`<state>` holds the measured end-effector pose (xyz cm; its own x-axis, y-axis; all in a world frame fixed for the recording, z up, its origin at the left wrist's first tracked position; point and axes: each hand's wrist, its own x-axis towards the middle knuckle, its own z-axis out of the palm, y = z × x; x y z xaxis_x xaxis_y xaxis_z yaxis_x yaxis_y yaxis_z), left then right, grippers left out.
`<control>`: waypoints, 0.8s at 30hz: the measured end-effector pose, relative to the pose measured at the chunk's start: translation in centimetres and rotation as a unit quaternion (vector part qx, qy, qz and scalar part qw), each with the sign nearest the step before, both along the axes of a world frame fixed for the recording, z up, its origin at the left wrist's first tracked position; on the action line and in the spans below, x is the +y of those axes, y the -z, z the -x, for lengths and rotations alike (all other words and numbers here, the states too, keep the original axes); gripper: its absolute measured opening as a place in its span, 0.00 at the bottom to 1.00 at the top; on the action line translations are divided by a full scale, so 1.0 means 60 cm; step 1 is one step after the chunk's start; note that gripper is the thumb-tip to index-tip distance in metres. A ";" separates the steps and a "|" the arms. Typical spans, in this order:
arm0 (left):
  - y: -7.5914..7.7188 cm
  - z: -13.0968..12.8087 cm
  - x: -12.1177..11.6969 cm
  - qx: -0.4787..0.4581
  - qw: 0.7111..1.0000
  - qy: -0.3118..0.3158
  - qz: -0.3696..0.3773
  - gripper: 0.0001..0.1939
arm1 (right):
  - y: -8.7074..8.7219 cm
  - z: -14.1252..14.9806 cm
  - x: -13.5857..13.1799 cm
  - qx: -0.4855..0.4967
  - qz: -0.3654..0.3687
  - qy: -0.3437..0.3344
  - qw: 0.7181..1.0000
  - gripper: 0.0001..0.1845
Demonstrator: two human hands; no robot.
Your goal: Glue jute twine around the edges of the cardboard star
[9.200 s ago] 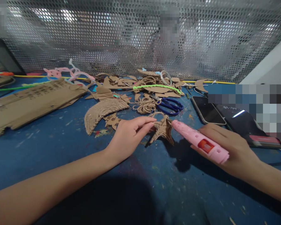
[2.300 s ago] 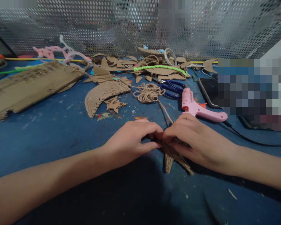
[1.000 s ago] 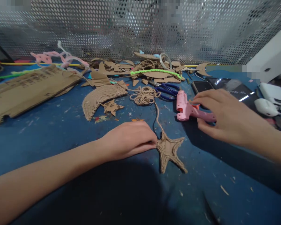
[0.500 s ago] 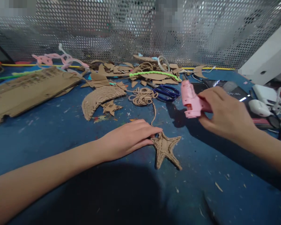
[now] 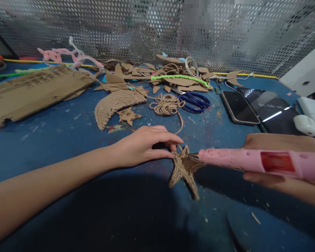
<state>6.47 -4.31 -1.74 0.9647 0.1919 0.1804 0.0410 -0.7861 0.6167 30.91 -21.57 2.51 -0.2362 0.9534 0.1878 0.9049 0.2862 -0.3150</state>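
A cardboard star point(image 5: 183, 170) wrapped in jute twine lies on the blue table point(image 5: 68, 140). My left hand point(image 5: 144, 145) pinches the star's upper left point, fingers closed on it. My right hand point(image 5: 283, 161) grips a pink glue gun point(image 5: 252, 162) lying level, its nozzle touching the star's right side. A strand of twine runs from the star up to a loose twine coil point(image 5: 167, 104).
Blue-handled scissors point(image 5: 195, 99), a twine-wrapped cardboard crescent point(image 5: 115, 105), a small cardboard star point(image 5: 130, 115) and cardboard scraps lie behind. A large cardboard sheet point(image 5: 34, 92) is at left. Two phones point(image 5: 240, 106) and a white mouse point(image 5: 308, 125) sit right. Perforated metal screen point(image 5: 120, 31) at back.
My right hand picked up the glue gun from the table, swung it down and brought its nozzle to the star. My left hand stayed on the star, which turned slightly.
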 end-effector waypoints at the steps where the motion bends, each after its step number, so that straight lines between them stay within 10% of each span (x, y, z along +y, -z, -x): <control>1: 0.001 0.000 0.000 -0.003 1.000 0.000 -0.001 0.15 | 0.000 0.001 0.004 0.008 0.011 -0.020 1.000 0.19; 24: 0.004 0.002 -0.010 -0.037 0.999 0.003 -0.035 0.13 | -0.005 0.018 0.021 -0.061 -0.016 -0.067 0.996 0.11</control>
